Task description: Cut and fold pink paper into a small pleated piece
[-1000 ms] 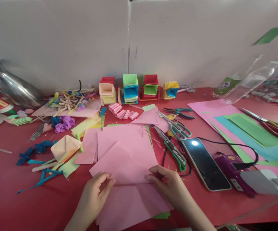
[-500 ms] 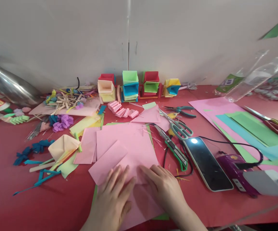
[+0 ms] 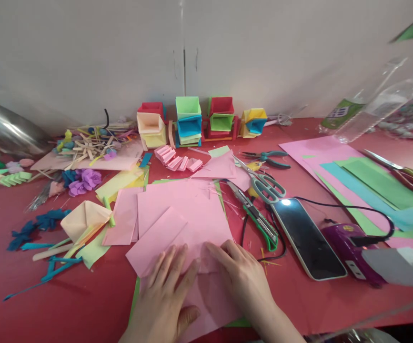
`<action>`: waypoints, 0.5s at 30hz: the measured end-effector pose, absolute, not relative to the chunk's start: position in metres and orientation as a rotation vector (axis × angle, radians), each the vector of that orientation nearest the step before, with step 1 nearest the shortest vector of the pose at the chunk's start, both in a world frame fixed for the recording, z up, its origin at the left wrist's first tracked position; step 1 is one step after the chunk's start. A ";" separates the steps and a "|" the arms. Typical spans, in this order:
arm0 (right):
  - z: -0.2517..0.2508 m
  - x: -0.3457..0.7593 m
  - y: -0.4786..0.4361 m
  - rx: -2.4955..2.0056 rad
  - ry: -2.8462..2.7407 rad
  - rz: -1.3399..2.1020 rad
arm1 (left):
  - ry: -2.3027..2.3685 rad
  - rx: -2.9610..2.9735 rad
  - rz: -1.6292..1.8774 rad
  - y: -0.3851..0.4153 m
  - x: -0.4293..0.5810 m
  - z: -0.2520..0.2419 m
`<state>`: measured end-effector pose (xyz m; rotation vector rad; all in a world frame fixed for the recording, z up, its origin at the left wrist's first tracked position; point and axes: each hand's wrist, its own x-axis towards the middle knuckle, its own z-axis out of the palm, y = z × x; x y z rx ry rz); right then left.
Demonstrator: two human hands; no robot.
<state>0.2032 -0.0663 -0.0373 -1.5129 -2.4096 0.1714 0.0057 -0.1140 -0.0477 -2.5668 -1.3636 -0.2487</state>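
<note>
A pink sheet of paper [image 3: 201, 202] lies on top of other pink and green sheets in front of me. My left hand [image 3: 172, 286] rests flat on its lower left part, fingers spread. It also touches the lower corner of a smaller pink rectangle [image 3: 158, 236], which lies slanted over the sheet. To the right, my right hand [image 3: 240, 271] has its fingers drawn together and bent against the paper, the index finger toward the middle. Its thumb and fingertips are partly hidden. A crease or paper edge runs between the two hands.
Right of the paper are a green utility knife [image 3: 258, 221], scissors [image 3: 268, 188], pliers [image 3: 272, 159], a phone [image 3: 309, 240] and a purple plug adapter [image 3: 345, 245]. Folded paper boxes [image 3: 188, 124] stand at the back. Paper scraps and a cream folded paper [image 3: 83, 219] lie left.
The view has shifted slightly, so the table things appear a little further left and higher. Both hands stay on the pink paper, nearly unmoved; the left thumb sits slightly further out.
</note>
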 end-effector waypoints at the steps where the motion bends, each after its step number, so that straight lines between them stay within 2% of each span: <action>1: -0.038 0.203 -0.066 -1.511 -2.410 0.172 | -1.365 -2.579 -0.254 -0.114 0.006 -0.048; 3: -0.040 0.204 -0.065 -1.483 -2.399 0.183 | -1.399 -2.598 -0.319 -0.113 0.005 -0.048; 6: -0.040 0.208 -0.066 -1.424 -2.278 0.287 | -1.684 -2.534 -0.571 -0.113 -0.004 -0.047; 10: -0.029 0.221 -0.072 -1.332 -2.143 0.691 | -2.193 -2.440 -0.998 -0.118 -0.022 -0.044; 12: -0.023 0.228 -0.074 -1.247 -2.213 0.826 | -2.159 -2.617 -1.096 -0.120 -0.029 -0.043; 15: -0.022 0.235 -0.075 -1.114 -2.296 0.756 | -1.827 -2.867 -1.082 -0.121 -0.033 -0.041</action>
